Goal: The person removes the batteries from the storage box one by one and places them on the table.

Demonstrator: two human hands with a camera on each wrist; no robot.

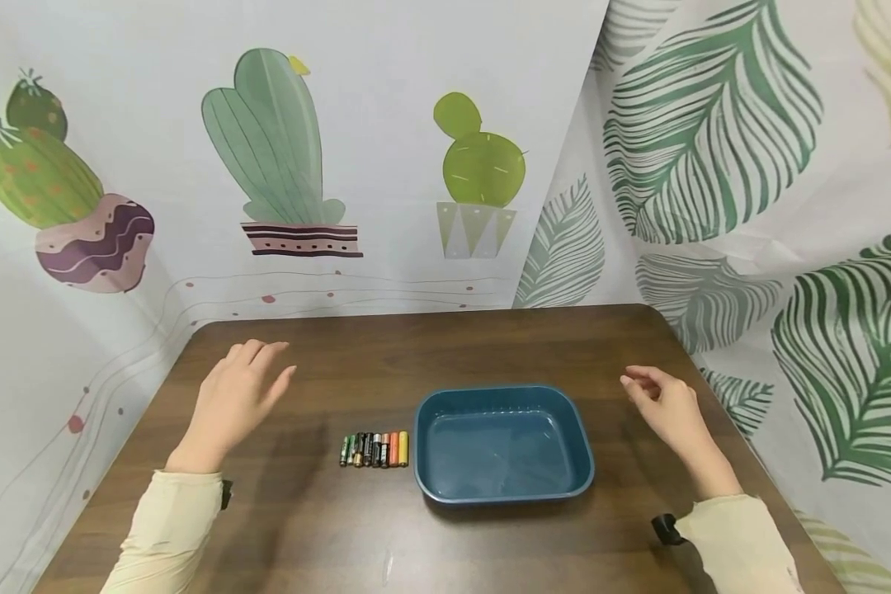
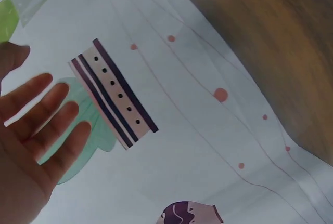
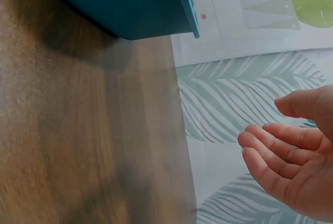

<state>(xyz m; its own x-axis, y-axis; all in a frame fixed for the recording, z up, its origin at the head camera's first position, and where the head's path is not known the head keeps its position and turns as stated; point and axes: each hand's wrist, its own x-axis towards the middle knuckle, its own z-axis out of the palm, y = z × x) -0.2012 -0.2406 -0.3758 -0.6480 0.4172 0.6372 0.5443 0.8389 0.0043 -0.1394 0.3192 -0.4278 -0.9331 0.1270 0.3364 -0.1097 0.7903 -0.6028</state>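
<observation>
Above the left part of the table, my left hand (image 1: 235,402) hovers with its fingers loosely extended and holds nothing. In the left wrist view the same hand (image 2: 36,125) shows spread fingers against the wall cloth. On the other side, my right hand (image 1: 668,410) hangs in the air to the right of a blue rectangular tray (image 1: 505,487), fingers gently bent and touching nothing. The right wrist view shows that hand (image 3: 291,156) apart from the tray's side (image 3: 130,5). Several batteries (image 1: 374,450) in mixed colours lie side by side in a row just left of the tray.
A dark brown wooden table (image 1: 327,536) bears the tray and the batteries. Behind it hangs a white cloth (image 1: 393,124) printed with cacti, and at the right another cloth (image 1: 713,272) with leaf patterns. The table's back edge meets the cloth.
</observation>
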